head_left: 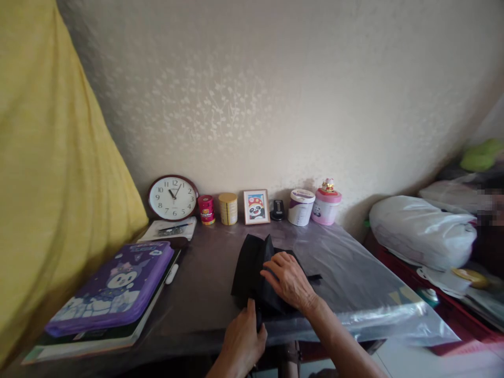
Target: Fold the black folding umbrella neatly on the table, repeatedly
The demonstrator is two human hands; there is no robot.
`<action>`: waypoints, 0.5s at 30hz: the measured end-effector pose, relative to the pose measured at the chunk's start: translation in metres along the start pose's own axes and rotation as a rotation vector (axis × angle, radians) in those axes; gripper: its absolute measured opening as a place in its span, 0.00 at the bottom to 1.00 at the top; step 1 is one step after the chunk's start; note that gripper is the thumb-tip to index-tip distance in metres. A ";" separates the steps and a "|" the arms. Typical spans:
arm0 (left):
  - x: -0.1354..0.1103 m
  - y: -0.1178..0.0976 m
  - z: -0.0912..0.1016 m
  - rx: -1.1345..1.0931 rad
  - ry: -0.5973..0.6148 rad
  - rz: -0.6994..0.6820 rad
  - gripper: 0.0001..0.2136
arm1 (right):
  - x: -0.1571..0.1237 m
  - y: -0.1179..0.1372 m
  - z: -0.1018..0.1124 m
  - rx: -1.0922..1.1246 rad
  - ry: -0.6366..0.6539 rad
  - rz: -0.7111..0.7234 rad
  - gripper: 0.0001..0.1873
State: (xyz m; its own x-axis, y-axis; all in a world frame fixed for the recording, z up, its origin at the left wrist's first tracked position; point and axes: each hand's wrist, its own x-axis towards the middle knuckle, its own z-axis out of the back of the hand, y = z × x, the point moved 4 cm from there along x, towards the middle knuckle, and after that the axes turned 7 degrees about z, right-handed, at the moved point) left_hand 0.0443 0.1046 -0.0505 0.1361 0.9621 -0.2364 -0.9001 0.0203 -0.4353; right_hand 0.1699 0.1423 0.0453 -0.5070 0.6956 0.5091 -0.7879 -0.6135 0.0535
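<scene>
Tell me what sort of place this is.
Probably a room in a home: the hanging yellow cloth, the rectangular, brown-framed panda picture and the round, dark-rimmed white clock suggest it.

Black fabric item point(246, 268) lies folded and creased near the front edge of the grey worktop point(197, 289), one flap point(268, 248) raised to a peak, short strap point(315, 277) extending at right.

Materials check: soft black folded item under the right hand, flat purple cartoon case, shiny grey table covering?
Soft black folded item: probably synthetic fabric, mostly matte; creased, thin-looking flaps.
Flat purple cartoon case: likely plastic, smooth sheen; edge looks translucent.
Shiny grey table covering: looks like plastic film, glossy; wrinkled, with bright reflections.
</scene>
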 end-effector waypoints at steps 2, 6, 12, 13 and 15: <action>0.000 0.000 -0.001 -0.003 -0.006 -0.005 0.28 | -0.002 -0.008 0.001 0.000 -0.024 -0.122 0.17; 0.001 0.000 -0.003 0.015 -0.021 -0.007 0.27 | -0.003 -0.006 -0.010 0.017 0.031 -0.196 0.22; 0.002 -0.001 -0.003 0.039 -0.037 -0.009 0.26 | -0.002 -0.005 -0.018 0.016 0.084 -0.214 0.18; 0.001 -0.001 -0.003 0.039 -0.038 -0.008 0.26 | -0.002 -0.009 -0.017 0.042 0.073 -0.242 0.18; 0.001 -0.001 -0.003 0.039 -0.039 -0.006 0.26 | -0.004 -0.018 -0.016 0.100 0.043 -0.308 0.18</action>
State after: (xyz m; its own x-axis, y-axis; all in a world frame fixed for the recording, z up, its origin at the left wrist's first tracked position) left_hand 0.0460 0.1050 -0.0530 0.1259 0.9719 -0.1990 -0.9147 0.0361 -0.4026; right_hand 0.1801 0.1566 0.0290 -0.2667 0.8680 0.4189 -0.8693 -0.4043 0.2845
